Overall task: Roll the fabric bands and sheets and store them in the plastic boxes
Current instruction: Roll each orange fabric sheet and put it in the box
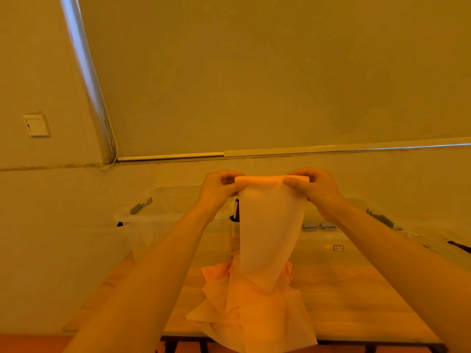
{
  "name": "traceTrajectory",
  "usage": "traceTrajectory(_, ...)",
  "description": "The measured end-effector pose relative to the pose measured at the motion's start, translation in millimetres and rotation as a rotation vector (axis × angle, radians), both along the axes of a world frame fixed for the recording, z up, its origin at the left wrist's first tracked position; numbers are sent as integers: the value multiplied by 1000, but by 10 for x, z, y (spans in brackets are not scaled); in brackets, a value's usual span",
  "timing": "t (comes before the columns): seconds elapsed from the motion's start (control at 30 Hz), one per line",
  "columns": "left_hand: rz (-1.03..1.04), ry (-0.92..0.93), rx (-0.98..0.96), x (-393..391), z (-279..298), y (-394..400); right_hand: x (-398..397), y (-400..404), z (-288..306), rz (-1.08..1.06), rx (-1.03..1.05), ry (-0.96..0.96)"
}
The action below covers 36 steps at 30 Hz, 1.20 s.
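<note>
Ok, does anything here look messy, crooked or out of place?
Mostly the fabric heap: loose sheets lie crumpled on the table, one spilling over its near edge. The left hand and right hand pinch the band evenly. Both boxes sit upright.

Both arms raised forward; left hand (220, 188) and right hand (314, 187) apparently pinching.

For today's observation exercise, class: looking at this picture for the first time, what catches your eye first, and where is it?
In the middle, the left hand and right hand pinch the top corners of a pale fabric band, held up in the air. It hangs down to a pile of orange fabric sheets on the wooden table. Behind stand clear plastic boxes.
</note>
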State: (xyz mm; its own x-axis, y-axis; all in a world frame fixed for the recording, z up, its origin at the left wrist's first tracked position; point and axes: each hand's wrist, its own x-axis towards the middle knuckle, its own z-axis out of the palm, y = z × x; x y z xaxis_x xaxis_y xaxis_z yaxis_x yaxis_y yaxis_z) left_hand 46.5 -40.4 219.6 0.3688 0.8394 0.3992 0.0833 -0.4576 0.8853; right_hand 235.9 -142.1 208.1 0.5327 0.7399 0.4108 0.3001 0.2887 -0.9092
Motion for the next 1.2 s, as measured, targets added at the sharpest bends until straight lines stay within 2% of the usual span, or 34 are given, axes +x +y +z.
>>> traceTrajectory(0.83,-5,14,-95,6,-282,33,64,-43,-281,44,-67,-26)
traceTrajectory(0.97,-19,-3,-84,18,-300,16,53,-19,-295,17,-39,5)
traceTrajectory(1.1,14,73,-42,61,-310,23,63,-1,-306,-14,-31,29)
traceTrajectory(1.2,6,36,-82,66,-307,32,80,-8,-314,-18,-62,-1)
